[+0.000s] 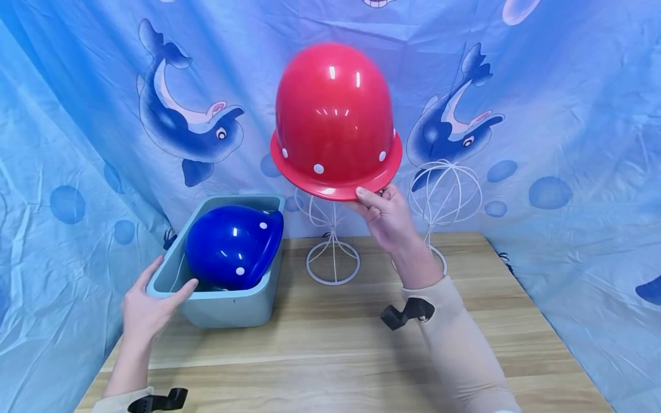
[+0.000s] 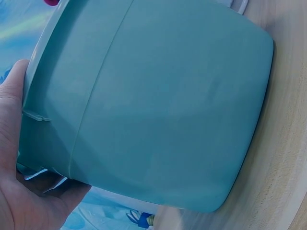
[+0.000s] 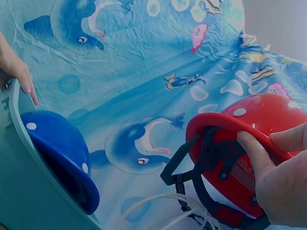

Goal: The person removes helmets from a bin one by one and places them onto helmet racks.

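My right hand pinches the brim of a red hard hat, thumb on the outer side and fingers beneath. The hat is raised upright above a white wire stand. Its dark inner straps hang down in the right wrist view. With my left hand I grip the near left corner of a light teal bin, thumb along the front rim and fingers at the left side. A blue hard hat lies tilted inside the bin, partly above its rim.
A second white wire stand with a round top stands at the back right, partly hidden by my right arm. The wooden table ends at a blue curtain printed with dolphins, which closes in the back and both sides.
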### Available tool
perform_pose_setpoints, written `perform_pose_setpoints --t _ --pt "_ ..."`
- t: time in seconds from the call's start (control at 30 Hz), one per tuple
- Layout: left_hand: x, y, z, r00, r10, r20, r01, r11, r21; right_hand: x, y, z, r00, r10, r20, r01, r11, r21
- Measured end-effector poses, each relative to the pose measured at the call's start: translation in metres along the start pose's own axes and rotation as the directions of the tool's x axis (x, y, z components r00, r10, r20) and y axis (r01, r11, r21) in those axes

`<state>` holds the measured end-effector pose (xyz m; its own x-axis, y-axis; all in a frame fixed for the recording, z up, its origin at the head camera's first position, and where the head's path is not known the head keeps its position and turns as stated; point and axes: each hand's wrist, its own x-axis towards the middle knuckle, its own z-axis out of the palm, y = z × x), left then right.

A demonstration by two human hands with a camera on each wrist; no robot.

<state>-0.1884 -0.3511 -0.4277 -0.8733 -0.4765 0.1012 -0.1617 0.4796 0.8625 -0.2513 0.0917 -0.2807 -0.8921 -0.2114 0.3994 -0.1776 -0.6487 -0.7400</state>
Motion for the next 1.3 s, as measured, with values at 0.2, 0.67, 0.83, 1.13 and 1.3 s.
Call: perform_pose_setpoints --t 0.2,0.67,0.83,1.13,1.3 --pt "-0.001 -0.001 0.001 1.000 -0.005 0.009 0.005 1.000 -0.001 -0.004 -0.005 -0.006 1.000 -0.014 -0.012 0.014 1.000 -0.024" --pt "-0.002 0.000 0.001 1.000 0.003 -0.002 -0.003 1.000 -0.003 -0.017 -0.020 -0.023 0.999 -0.012 -0.041 0.010 0.999 -0.046" --pt "-0.002 0.000 0.001 1.000 0.002 0.000 -0.002 1.000 -0.008 -0.024 -0.025 -0.031 0.998 -0.044 -0.046 0.041 0.996 -0.073" --pt "-0.003 0.001 0.001 1.000 -0.008 -0.002 0.007 1.000 -0.029 -0.027 -0.038 -0.048 0.998 -0.061 -0.027 0.060 0.997 -0.043" --pt "-0.004 0.001 0.002 1.000 -0.009 -0.008 0.009 0.999 -0.031 -0.029 -0.046 -0.055 0.996 -0.079 -0.031 0.077 0.995 -0.058"
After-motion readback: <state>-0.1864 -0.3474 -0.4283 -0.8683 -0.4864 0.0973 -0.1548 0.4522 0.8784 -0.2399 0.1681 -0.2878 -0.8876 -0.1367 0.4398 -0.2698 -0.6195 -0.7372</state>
